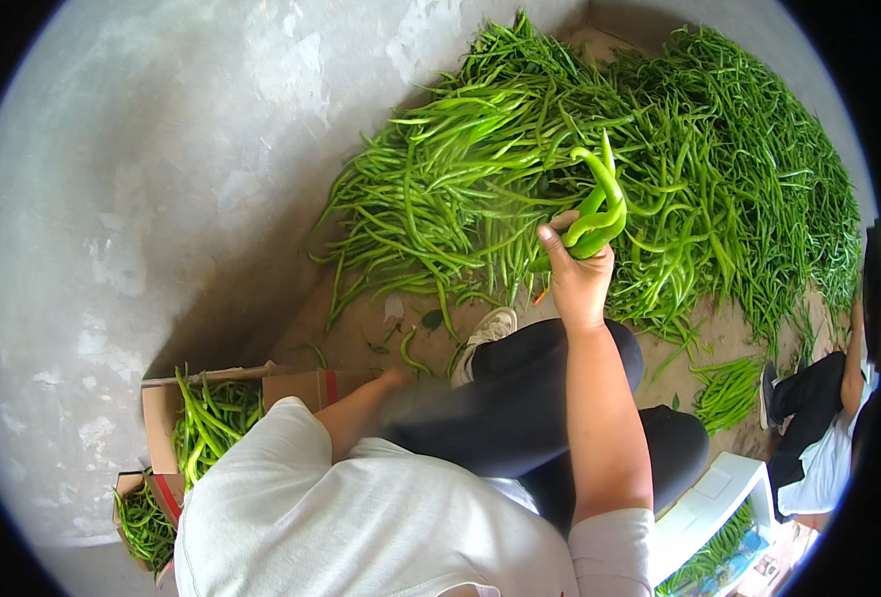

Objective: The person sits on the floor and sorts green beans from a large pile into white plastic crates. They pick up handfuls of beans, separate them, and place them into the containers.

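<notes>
My right hand [581, 272] is closed around several long green chili peppers [606, 195], raised over the pile, with their curved tips pointing up. Below and behind it, a wide heap of green chili peppers [440, 186] spreads over the floor against the wall. My left hand [394, 378] is low beside my knee, near the cardboard box's flap; motion blur hides its fingers and anything in them. That open cardboard box [160, 425] at my left side holds more green peppers [205, 425].
A second box of peppers [144, 522] stands at lower left. A white crate-like container [709, 485] with peppers inside is at my right. Another person [814, 440] sits at far right, near a small bunch of peppers [728, 392]. The concrete wall [149, 186] rises at left.
</notes>
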Motion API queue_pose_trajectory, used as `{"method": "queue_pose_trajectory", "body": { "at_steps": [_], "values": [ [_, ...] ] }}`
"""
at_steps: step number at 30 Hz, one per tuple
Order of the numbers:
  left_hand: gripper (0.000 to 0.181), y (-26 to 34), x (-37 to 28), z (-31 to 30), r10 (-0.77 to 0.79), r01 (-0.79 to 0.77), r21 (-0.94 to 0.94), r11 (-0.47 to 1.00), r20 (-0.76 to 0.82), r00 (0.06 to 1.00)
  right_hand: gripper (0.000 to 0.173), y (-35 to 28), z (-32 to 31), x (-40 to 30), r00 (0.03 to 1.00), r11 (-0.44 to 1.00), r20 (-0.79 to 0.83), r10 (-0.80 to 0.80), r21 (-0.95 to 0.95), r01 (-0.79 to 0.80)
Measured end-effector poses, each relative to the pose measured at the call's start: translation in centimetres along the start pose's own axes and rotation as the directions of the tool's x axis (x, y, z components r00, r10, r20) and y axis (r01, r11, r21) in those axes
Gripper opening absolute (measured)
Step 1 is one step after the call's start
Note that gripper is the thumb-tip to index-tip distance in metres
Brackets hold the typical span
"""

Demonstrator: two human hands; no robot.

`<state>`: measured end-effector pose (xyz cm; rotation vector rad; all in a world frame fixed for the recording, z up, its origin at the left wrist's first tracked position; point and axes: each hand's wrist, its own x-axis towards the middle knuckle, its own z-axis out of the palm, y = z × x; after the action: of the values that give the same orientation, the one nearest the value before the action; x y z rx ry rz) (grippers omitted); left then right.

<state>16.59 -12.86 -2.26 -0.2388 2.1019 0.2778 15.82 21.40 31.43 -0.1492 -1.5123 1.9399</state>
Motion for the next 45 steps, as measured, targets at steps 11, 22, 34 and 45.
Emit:
{"method": "queue_pose_trajectory", "body": {
  "at_steps": [11, 22, 34, 45],
  "values": [
    [0.036, 8.3, -1.5, -11.6, 0.358, -0.655, -0.472, 0.591, -0.574, 0.736, 0.017, 1.6, 0.6, 0.6, 0.995, 0.926, 0.027, -0.091, -0.364, 0.095],
    [0.022, 23.9, -27.4, -24.4, 0.66, -0.785, -0.273, -0.557, -0.719, -0.219, 0.023, 1.4, 2.2, 1.2, 0.943, 0.867, 0.285, -0.172, -0.411, 0.283],
    [0.02, 24.4, -28.6, -22.6, 0.575, -0.7, -0.246, -0.67, -0.769, -0.28, 0.008, 1.5, 2.6, 0.9, 0.957, 0.982, 0.287, 0.033, -0.187, 0.022],
    [0.015, 24.4, -29.9, -22.4, 0.497, -0.695, -0.198, -0.691, -0.829, -0.257, 0.018, 1.4, 2.8, 0.6, 0.963, 0.975, 0.249, 0.098, -0.219, -0.043]
  ]
}}
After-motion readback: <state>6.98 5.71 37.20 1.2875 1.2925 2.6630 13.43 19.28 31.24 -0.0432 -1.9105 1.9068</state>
